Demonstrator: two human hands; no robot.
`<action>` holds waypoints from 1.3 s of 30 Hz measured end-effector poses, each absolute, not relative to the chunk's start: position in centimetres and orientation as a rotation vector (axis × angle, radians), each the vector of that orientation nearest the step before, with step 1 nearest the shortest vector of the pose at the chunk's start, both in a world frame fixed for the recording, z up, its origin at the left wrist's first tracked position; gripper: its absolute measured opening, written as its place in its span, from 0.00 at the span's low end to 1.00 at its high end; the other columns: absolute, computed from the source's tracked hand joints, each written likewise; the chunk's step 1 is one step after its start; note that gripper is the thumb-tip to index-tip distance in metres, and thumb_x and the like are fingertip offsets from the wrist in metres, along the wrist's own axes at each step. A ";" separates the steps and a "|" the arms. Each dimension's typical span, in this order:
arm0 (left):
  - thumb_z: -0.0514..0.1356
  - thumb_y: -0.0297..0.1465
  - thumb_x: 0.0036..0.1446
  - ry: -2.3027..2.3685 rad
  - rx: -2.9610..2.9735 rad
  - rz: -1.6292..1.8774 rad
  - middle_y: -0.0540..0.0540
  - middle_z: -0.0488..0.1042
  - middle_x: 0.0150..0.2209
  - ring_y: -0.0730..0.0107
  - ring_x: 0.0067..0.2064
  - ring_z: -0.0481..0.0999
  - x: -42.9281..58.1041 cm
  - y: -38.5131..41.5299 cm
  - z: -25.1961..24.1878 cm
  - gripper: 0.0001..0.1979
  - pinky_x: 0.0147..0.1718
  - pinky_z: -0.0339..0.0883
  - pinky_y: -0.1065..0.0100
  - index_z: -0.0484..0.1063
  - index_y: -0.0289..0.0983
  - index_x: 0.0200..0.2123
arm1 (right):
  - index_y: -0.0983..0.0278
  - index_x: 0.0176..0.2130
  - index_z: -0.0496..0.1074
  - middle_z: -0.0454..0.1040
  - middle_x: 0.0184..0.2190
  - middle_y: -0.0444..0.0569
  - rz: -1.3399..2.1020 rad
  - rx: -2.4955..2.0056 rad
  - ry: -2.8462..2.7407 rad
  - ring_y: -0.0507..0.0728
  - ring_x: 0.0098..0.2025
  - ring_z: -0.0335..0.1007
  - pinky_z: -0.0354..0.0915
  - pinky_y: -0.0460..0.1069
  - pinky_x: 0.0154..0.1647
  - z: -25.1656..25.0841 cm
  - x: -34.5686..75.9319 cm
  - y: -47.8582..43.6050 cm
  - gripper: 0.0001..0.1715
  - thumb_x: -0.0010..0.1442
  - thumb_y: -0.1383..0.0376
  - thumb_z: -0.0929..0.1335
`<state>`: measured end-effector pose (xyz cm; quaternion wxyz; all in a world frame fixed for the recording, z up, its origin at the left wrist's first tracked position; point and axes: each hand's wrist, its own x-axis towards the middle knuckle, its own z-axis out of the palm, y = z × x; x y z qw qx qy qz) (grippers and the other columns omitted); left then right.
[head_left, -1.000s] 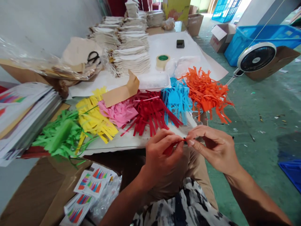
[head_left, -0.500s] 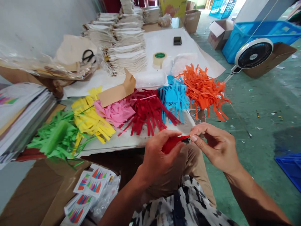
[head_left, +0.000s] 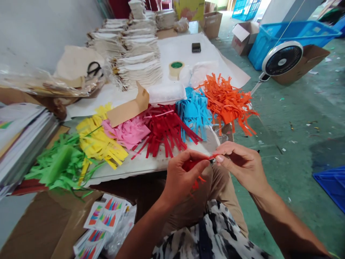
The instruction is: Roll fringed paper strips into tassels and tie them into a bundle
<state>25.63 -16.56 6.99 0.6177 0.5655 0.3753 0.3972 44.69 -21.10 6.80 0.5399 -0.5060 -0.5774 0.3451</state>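
My left hand [head_left: 179, 176] is closed around a red tissue-paper tassel [head_left: 189, 165], and a few of its cut strips hang out below the fingers. With thumb and forefinger my right hand [head_left: 241, 162] pinches the narrow end of the same paper, close to the left fingertips. Both hands are above my lap, just off the table's front edge. Along that edge lie fringed paper bundles: green [head_left: 61, 162], yellow [head_left: 94, 140], pink [head_left: 129, 131], dark red [head_left: 167, 126], blue [head_left: 194, 109] and orange [head_left: 228, 102]. What the right fingertips cover is hidden.
Tape [head_left: 176, 70], scissors [head_left: 94, 68] and stacks of white bundles [head_left: 140, 68] lie farther back on the table. A small fan [head_left: 282, 60] stands at the right. An open carton [head_left: 72, 219] with printed cards [head_left: 105, 214] is at lower left. Blue crates [head_left: 293, 32] sit on the floor.
The left hand has turned slightly, and red strips now show below it. The right hand still pinches the paper's end. The whole view has shifted a little.
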 end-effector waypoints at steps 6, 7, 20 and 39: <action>0.58 0.41 0.72 0.785 1.666 0.650 0.49 0.75 0.30 0.73 0.31 0.72 25.9 -16.9 6.7 0.17 0.32 0.64 0.71 0.74 0.37 0.33 | 0.60 0.36 0.80 0.79 0.33 0.46 0.837 -1.262 -1.470 0.56 0.37 0.73 0.69 0.51 0.40 7.5 45.3 -21.4 0.08 0.68 0.60 0.73; 0.54 0.40 0.74 0.777 1.702 0.622 0.50 0.72 0.28 0.73 0.29 0.70 26.0 -17.1 6.5 0.20 0.31 0.62 0.71 0.71 0.38 0.30 | 0.60 0.36 0.80 0.78 0.32 0.46 0.851 -1.277 -1.420 0.55 0.36 0.73 0.69 0.51 0.39 7.4 45.6 -21.5 0.10 0.68 0.59 0.73; 0.53 0.40 0.73 0.636 1.853 0.237 0.53 0.69 0.23 0.71 0.24 0.68 31.9 -15.7 2.7 0.17 0.25 0.56 0.70 0.69 0.40 0.31 | 0.60 0.37 0.72 0.85 0.38 0.50 0.883 -1.303 -0.538 0.56 0.28 0.81 0.76 0.50 0.29 5.5 55.8 -22.0 0.22 0.56 0.50 0.80; 0.61 0.25 0.66 0.657 2.830 0.597 0.43 0.83 0.44 0.56 0.50 0.78 42.5 0.4 -0.8 0.09 0.60 0.65 0.52 0.82 0.39 0.38 | 0.60 0.51 0.79 0.82 0.53 0.52 0.145 -1.842 -1.803 0.62 0.51 0.81 0.74 0.56 0.52 0.3 56.8 -19.4 0.16 0.74 0.58 0.64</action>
